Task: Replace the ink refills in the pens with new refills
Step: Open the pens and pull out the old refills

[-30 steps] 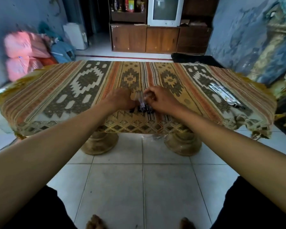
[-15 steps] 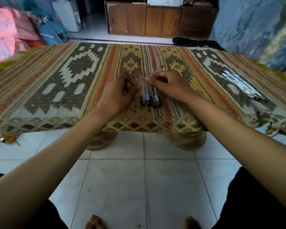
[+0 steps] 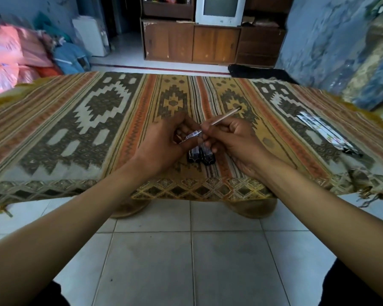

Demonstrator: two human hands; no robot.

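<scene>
Left hand [image 3: 164, 140] pinches the pen [image 3: 191, 136]; right hand [image 3: 228, 135] pinches the refill [image 3: 224, 117], above the table's [image 3: 53, 129] front edge. The refill is thin, light, bendy — hold it near the pen.

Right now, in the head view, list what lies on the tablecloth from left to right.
left hand holding a pen barrel → capped pens → right hand holding a thin refill → packet of refills
</scene>
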